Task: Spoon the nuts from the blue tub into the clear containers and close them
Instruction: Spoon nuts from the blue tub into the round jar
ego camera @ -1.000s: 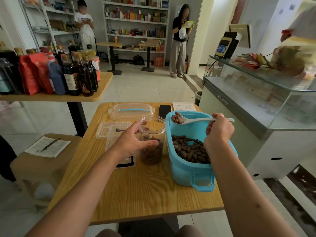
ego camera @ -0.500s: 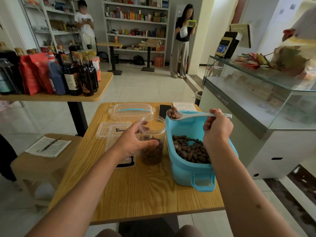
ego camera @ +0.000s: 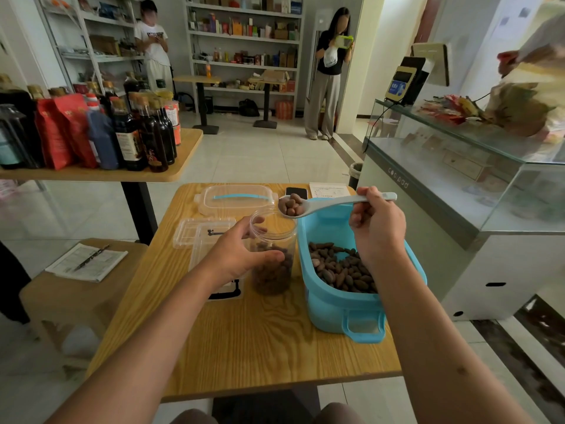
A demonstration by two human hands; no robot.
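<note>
Your left hand [ego camera: 241, 255] wraps the clear jar [ego camera: 273, 252], thumb across its front and fingers curled round the far side near the rim. The jar stands upright on the wooden table [ego camera: 244, 341], lid off, roughly a third full of brown nuts, and sits just beside the left wall of the blue tub [ego camera: 345, 304].

Your right hand [ego camera: 377, 231] pinches the handle of the white spoon [ego camera: 330, 203], fingers curled under it and thumb on top. The spoon lies nearly level. Its bowl carries a small heap of nuts [ego camera: 293, 205] and hangs over the far right edge of the jar's open mouth, above the rim; you cannot tell from this view whether bowl and rim touch. The handle end pokes out past your knuckles to the right.

The blue tub rests on the right part of the table, open, with a layer of nuts covering its floor. Its front latch faces you.

Behind the jar lies a clear lid with a blue strap [ego camera: 237, 198], flat on the table. A second clear lid [ego camera: 201, 232] lies to the left of the jar, partly under your left wrist. A dark phone [ego camera: 296, 191] and a printed sheet [ego camera: 328, 189] sit at the table's far edge.
</note>
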